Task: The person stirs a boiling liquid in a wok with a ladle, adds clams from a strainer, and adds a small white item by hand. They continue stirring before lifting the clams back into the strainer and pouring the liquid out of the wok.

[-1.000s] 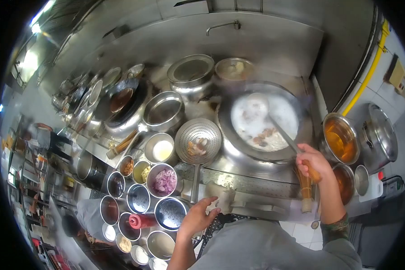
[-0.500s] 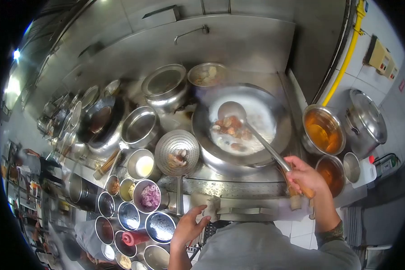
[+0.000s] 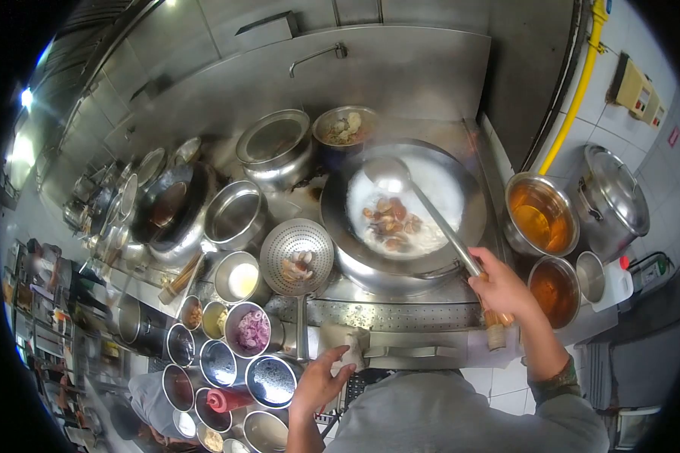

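Observation:
My right hand [image 3: 502, 283] is wrapped round the wooden handle of a long steel ladle [image 3: 387, 175]. The ladle's bowl hangs over the far side of the wok [image 3: 468, 245], which holds white, steaming liquid. Brown shellfish-like pieces [image 3: 391, 219] lie in that liquid, just in front of the bowl. Low in the middle, my left hand [image 3: 323, 383] is empty, its fingers apart. It is close to the handle of a perforated skimmer [image 3: 310, 234], in whose dish a few shells rest. Near those fingers lies a folded cloth [image 3: 345, 341].
Metal pots of ingredients stand at left, one with chopped purple onion [image 3: 251, 331]. A red squeeze bottle [image 3: 228, 400] lies among them. At right are two pots of orange liquid, one being a steel pot [image 3: 538, 215], and a lidded pot [image 3: 616, 196]. Another person [image 3: 147, 400] is at lower left.
The ladle bowl has moved slightly back and left, away from the brown pieces, which now show more fully. My right hand has turned over the handle. My left hand has hardly moved.

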`<state>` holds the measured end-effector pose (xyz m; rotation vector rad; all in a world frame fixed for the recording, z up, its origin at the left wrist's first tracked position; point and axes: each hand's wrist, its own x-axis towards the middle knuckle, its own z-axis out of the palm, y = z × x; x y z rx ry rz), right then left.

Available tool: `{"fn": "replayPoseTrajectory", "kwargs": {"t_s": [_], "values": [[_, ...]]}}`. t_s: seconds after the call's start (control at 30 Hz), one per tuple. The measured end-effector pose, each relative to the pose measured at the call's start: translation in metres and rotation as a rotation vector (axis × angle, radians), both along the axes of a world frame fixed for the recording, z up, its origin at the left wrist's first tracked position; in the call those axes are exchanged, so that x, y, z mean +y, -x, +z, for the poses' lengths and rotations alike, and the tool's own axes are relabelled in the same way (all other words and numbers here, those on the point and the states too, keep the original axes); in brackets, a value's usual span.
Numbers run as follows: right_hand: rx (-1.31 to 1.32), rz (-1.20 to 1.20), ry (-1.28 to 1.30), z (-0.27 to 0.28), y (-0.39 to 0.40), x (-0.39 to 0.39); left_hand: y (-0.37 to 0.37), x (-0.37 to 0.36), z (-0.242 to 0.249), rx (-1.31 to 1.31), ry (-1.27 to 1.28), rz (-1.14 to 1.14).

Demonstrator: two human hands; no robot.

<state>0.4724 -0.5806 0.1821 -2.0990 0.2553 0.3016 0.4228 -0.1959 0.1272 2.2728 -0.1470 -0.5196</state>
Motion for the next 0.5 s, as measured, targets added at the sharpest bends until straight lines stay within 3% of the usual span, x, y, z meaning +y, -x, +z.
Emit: {"fn": "replayPoseTrajectory", "kwargs": {"t_s": [0.23,0.5], "values": [[0.062,0.075,-0.026,-0.001,-0.019,0.007,0.009,0.007,-0.011,-0.062,0.011,0.005],[0.18,0.027,-0.25,0.015,-0.006,-0.018,0.019,0.018,-0.021,-0.075,-0.005,0.039]]}}
